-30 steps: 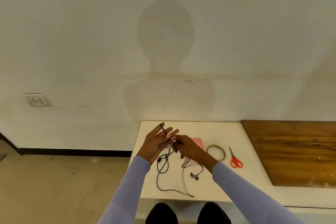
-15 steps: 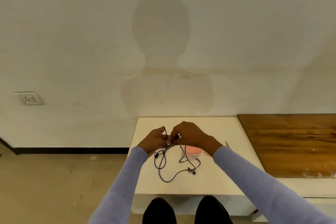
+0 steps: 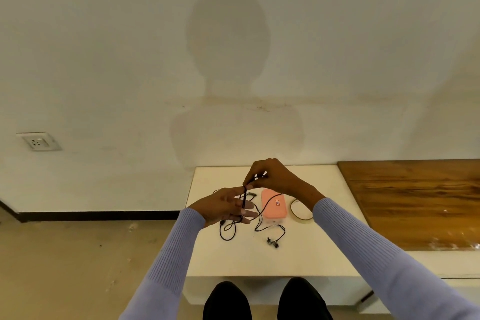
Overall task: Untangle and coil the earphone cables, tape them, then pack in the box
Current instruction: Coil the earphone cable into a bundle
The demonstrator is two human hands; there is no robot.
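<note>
Lavender knit sleeves, bare hands, dark trousers

Both arms are covered in long sleeves of a pale lavender-blue knit — fine ribs run along the length of each arm, and the cuffs end snug at the wrists. The left hand and right hand are bare, with no gloves that I can see. Below, at the table's near edge, two knees show in plain black fabric — smooth, unpatterned, slightly glossy where the light catches.

Only marking is a small label on top of the pink box, print too small to read.
</note>
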